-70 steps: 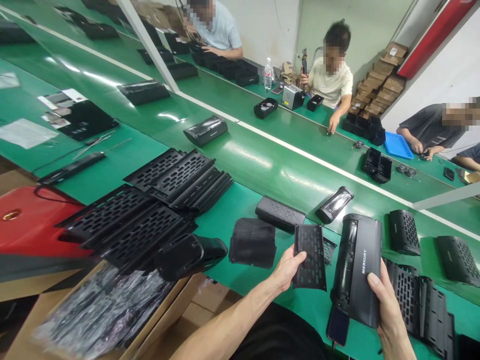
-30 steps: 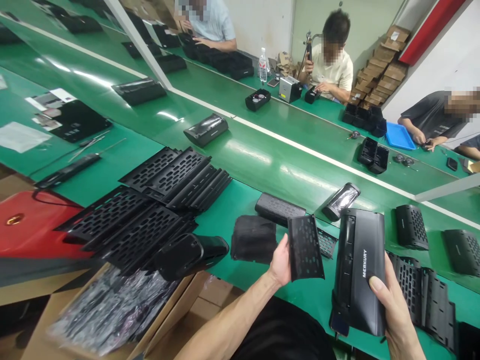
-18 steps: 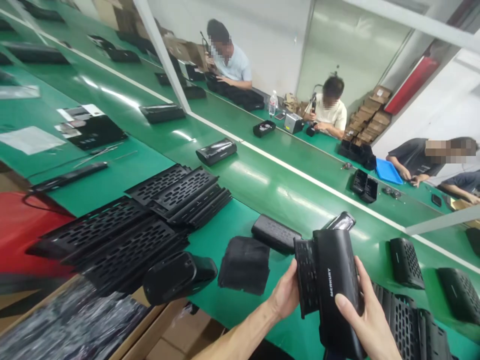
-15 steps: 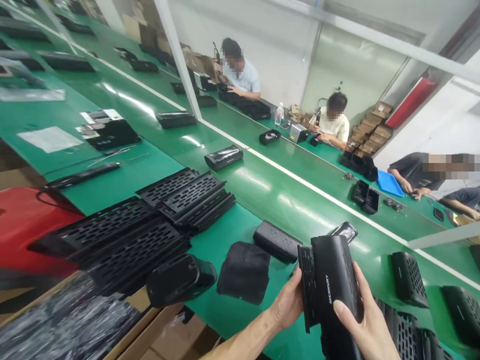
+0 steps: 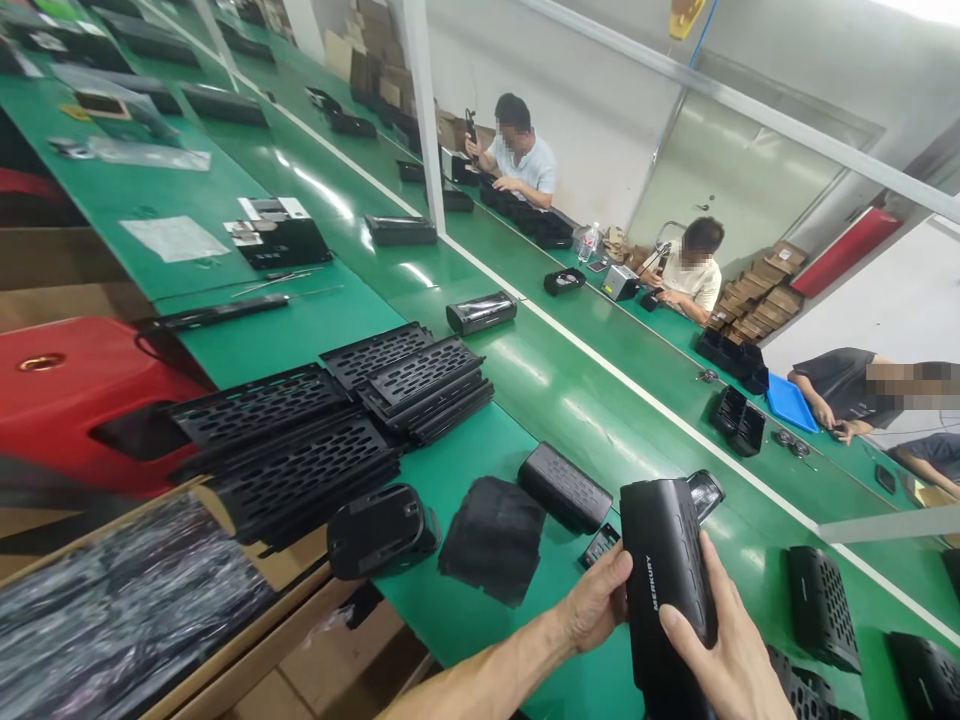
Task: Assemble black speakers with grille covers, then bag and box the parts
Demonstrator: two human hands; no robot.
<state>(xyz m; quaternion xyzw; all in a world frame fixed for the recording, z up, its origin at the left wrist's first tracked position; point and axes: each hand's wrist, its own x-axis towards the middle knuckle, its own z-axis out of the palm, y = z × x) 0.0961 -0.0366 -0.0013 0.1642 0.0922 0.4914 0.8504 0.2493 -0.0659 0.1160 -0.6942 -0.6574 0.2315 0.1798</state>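
Observation:
A black speaker housing (image 5: 660, 590) marked MERKURY is held upright and slightly tilted at the lower right. My right hand (image 5: 727, 640) wraps its right side, thumb across the front. My left hand (image 5: 600, 600) grips its left edge, with the fingertips hidden behind it. Just beyond the left hand lies a small black part (image 5: 600, 545), partly covered. Behind it a black perforated speaker (image 5: 564, 485) rests on the table, next to a black cloth (image 5: 493, 540). Another black housing (image 5: 382, 532) stands to the left with its end facing me.
Stacked perforated black grille panels (image 5: 315, 470) cover the left table. Below them sits a carton (image 5: 127, 620) of plastic-wrapped pieces, beside a red stool (image 5: 97, 400). Speakers such as one housing (image 5: 481, 312) lie along the green belt (image 5: 540, 370). Several co-workers sit across it.
The perforated panel that stuck out left of the housing no longer shows there; my left hand has come against the housing's edge. The view has shifted, with the background now further right.

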